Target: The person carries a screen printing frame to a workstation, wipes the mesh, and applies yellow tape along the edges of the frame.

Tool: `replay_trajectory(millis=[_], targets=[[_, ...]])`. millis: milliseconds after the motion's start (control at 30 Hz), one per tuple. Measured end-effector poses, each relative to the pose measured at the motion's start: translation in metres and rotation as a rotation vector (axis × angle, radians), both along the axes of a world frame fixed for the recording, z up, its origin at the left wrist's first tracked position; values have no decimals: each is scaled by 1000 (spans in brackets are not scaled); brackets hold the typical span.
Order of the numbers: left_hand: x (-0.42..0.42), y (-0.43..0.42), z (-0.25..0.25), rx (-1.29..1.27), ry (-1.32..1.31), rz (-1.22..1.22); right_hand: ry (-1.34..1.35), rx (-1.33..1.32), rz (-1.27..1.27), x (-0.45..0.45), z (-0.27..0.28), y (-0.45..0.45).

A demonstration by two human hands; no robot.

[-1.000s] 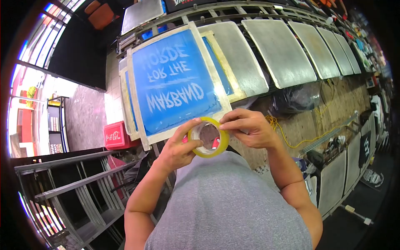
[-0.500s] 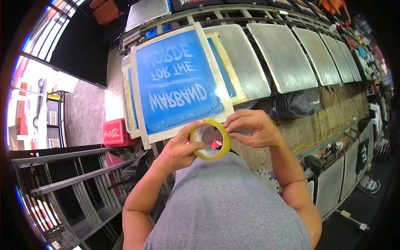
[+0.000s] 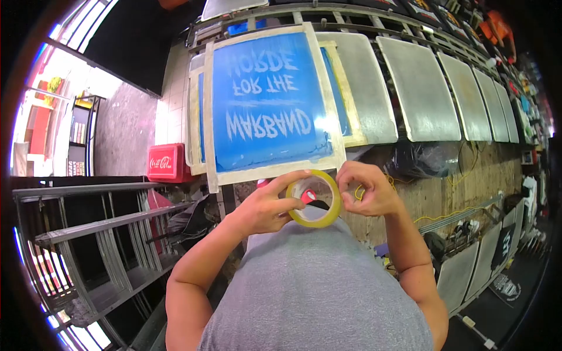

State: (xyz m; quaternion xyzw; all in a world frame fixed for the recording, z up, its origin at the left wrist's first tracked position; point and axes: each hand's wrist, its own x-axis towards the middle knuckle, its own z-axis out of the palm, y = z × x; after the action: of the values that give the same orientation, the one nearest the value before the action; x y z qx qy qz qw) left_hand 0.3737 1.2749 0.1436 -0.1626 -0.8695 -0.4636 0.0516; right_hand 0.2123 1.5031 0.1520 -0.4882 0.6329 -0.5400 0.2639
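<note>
My left hand [image 3: 266, 205] grips a roll of clear yellowish packing tape [image 3: 335, 202] in front of my shirt, thumb at the inner core and fingers on the outer rim. At the roll's right edge is my right hand [image 3: 374, 190], its thumb and index finger curled together in a pinch. Whatever lies between those fingertips is too small to make out. Just beyond both hands lies a screen printing frame [image 3: 275, 169] with blue mesh [image 3: 266, 137] and reversed lettering, its border covered in pale tape.
Grey metal platens [image 3: 418, 88] run in a row to the right. A red Coca-Cola cooler [image 3: 167, 164] stands left of the screen, above a metal ladder [image 3: 88, 231]. A yellow cord [image 3: 448, 216] crosses the wooden floor. A person in orange [image 3: 496, 29] is far right.
The view has shifted, so the screen and hands sit further right. My right thumb and index finger have curled closer together beside the roll. My left hand keeps its hold.
</note>
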Motion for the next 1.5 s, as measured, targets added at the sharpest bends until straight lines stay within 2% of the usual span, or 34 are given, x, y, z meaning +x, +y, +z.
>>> replay_trajectory(millis=[67,133,167,233,333,900,1167,1233,1300,1367,1400,1467,1500], targets=[[3,-3,-3,-16,4,23,-41,-23,-50,2,-3,2],[3,-6,-3,-25,6,60,-243,-53,-160,6,0,-1],[3,-6,-1,-19,6,49,-243,-48,-171,5,3,0],[3,-7,3,-36,45,91,-25,-54,-83,-2,10,-1],[1,-8,4,-24,58,87,47,-78,-64,-4,13,-3],[-4,-5,30,-96,95,-16,151,-7,66,-3,47,2],[1,-3,28,-99,72,-55,207,32,82,13,41,8],[3,-6,26,-100,-36,3,76,56,7,18,42,13],[5,-6,25,-73,-52,1,88,52,23,19,20,17],[7,-5,20,-44,-68,-1,-100,18,-102,24,4,19],[7,-6,17,-33,-51,0,-98,16,-92,28,-4,18],[9,-7,13,-25,-35,5,-559,-183,-160,35,-15,16],[9,-7,12,-12,-44,4,-558,-184,-155,34,-15,15]])
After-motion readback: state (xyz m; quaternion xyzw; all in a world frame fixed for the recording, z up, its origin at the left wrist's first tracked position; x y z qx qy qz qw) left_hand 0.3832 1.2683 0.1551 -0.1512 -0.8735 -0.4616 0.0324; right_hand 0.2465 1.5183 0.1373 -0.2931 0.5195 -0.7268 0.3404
